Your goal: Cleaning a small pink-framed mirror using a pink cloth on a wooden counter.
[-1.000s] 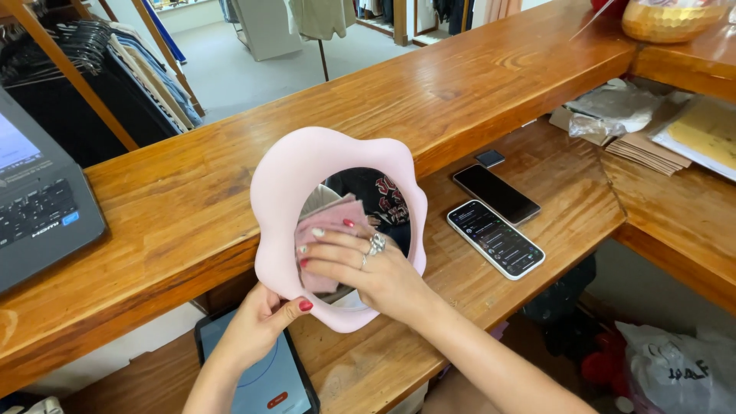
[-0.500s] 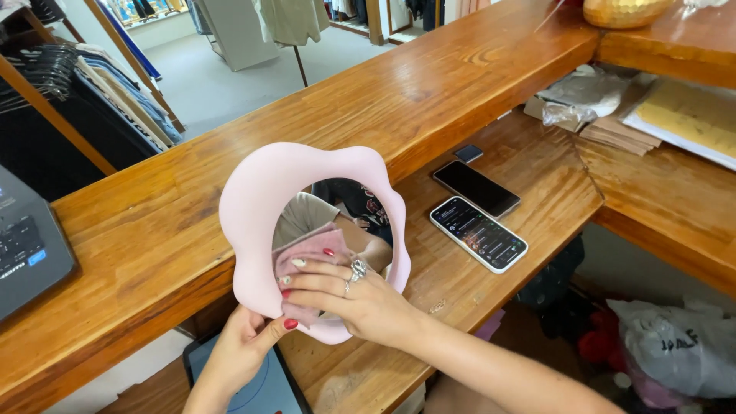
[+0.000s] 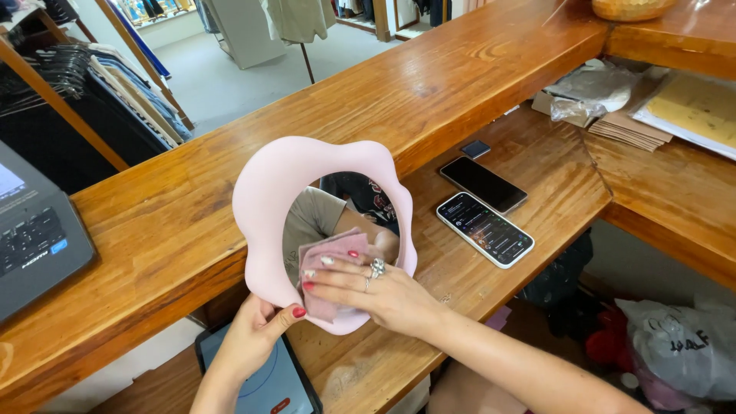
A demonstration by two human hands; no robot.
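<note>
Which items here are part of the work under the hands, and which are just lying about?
In use: pink wavy-framed mirror, pink cloth, left hand gripping the frame, right hand pressing the cloth on the glass.

Lying about: two phones, laptop, tablet.

A clothing shop is shown. Garments on hangers [image 3: 84,84] are seen on a rack at the far left, and a dressed mannequin stand [image 3: 295,23] is seen beyond a long wooden counter [image 3: 429,84], on which a laptop [image 3: 34,230] is set.

Right of my right hand [image 3: 383,287], two phones [image 3: 484,228] lie flat on the wooden bench [image 3: 552,165]; a tablet [image 3: 264,383] lies below my left hand [image 3: 249,337].
</note>
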